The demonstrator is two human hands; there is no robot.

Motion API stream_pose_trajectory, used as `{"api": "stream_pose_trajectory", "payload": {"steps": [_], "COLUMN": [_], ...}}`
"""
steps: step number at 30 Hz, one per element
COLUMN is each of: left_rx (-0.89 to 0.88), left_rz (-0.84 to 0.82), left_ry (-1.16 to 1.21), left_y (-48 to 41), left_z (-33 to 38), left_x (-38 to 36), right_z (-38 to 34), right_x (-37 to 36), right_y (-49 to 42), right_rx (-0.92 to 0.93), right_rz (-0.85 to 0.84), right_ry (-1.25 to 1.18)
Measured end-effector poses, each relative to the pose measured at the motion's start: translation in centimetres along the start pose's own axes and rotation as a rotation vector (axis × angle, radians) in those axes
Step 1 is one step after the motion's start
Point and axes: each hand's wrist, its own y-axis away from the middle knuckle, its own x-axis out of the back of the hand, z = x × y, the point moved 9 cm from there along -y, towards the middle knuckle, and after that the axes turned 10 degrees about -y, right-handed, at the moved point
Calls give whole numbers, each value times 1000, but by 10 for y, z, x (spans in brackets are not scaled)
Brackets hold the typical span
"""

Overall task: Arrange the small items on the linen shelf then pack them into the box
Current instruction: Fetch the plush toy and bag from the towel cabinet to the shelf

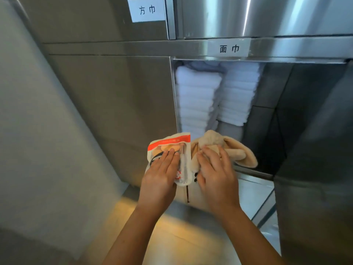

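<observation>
Two stacks of white towels [198, 100] fill the back of the linen shelf [254, 175]. At its front edge lie the beige plush toy [238, 152] and, touching its left side, the orange-banded packet [172, 142]. Your right hand [215, 169] and left hand [162, 169] lie flat on them, fingers straight, gripping nothing. Press lightly, squaring both to that edge.

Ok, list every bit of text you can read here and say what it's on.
"方巾": upper white label on the steel cabinet door.
"面巾": lower white label on the steel rail above the stacked white towels.
Red-banded packet: print too blurred to read.
</observation>
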Motion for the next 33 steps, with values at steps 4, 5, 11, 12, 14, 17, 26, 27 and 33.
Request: {"api": "stream_pose_trajectory", "payload": {"steps": [4, 5, 11, 12, 14, 17, 26, 27, 33], "left_rx": [50, 59, 81, 84, 90, 99, 120, 120, 162], "left_rz": [-28, -25, -33, -38, -47, -71, -88, -80, -68], "left_ry": [-38, -49, -64, -59, -50, -44, -93, -108, -169], "left_y": [24, 30, 71, 78, 92, 112, 136, 136, 144], "left_z": [-10, -11, -11, -10, -7, -1, 30, 35, 73], "left_x": [32, 40, 78, 83, 91, 102, 132, 135, 150], "right_z": [-33, -42, -89, -94, -104, -115, -120, -118, -103], "right_x": [13, 19, 44, 48, 55, 63, 98, 103, 132], "right_y": [15, 19, 51, 57, 69, 84, 113, 114, 127], "right_rx": [63, 78, 136, 138, 141, 146, 166, 167, 237], "right_rz": [20, 38, 49, 48, 38, 9, -16, -13, -6], "right_ry": [-17, -22, -18, -14, -10, -15, -76, -90, -153]}}
